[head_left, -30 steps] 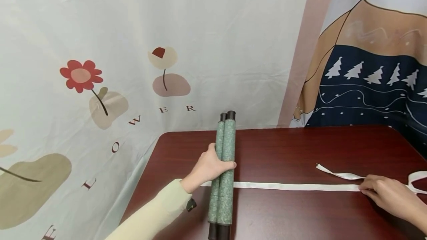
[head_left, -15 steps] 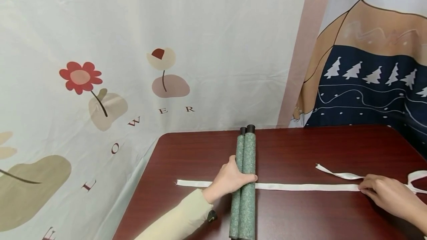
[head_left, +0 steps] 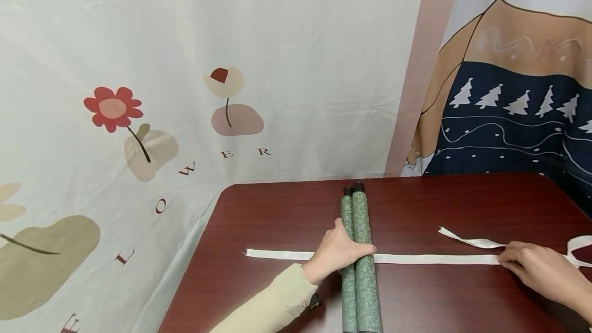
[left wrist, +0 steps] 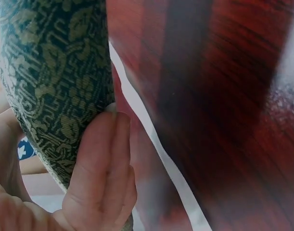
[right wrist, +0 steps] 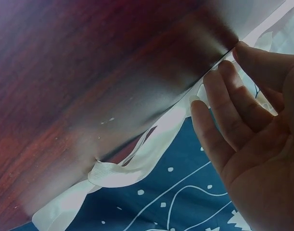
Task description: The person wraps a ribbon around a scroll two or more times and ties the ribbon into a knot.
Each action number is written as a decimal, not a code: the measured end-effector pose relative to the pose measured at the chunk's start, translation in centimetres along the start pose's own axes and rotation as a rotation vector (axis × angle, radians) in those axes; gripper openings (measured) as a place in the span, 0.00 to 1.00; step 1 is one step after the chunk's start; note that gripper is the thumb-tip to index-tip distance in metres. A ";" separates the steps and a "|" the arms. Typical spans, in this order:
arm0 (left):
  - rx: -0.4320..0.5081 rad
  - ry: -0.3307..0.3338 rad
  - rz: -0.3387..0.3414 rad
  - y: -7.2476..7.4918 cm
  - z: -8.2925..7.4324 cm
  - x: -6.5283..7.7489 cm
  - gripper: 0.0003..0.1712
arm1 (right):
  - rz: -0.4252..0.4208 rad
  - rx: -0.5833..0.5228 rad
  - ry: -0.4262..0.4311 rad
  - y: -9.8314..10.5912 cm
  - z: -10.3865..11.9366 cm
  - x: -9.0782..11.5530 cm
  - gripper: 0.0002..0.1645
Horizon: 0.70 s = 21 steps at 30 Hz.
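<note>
Pale cloth printed with flowers hung behind our dark red table, giving way to a navy print on the right. Starting from the left, we saw the frayed end of a white ribbon lying flat on the table. Next came our left hand, gripping two green patterned rolls side by side, thumb over them. They crossed the ribbon's line; whether they rested fully on the table, we could not tell. Further right, the ribbon ran straight to our right hand, which pinched it; a loose tail lay just beyond, and a loop stood at the edge. We judged the step to be placing the rolls across the ribbon; next, we reckoned, called for steadying them and bringing the ribbon's ends over.
</note>
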<state>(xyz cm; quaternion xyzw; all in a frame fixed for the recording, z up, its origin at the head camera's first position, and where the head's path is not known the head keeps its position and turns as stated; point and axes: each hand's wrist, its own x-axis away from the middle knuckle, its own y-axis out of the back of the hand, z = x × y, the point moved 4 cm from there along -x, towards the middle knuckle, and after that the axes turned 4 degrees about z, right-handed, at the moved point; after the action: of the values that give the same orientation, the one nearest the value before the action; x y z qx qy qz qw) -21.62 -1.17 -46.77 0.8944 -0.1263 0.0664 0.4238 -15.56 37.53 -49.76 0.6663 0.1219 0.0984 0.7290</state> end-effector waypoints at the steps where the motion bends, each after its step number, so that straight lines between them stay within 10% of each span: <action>1: -0.013 -0.001 0.003 -0.2 -0.1 -0.1 0.69 | 0.000 0.000 0.000 0.0 0.0 0.0 0.11; 21: -0.176 0.012 0.028 -3.2 -1.3 -0.7 0.72 | -0.020 0.000 0.009 -0.1 0.1 0.1 0.11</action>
<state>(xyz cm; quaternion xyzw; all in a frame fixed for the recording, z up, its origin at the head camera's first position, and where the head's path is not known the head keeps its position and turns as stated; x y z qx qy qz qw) -21.36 1.95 -48.48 0.8516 -0.1418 0.0663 0.5003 -15.43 37.45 -49.85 0.6645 0.1319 0.0938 0.7295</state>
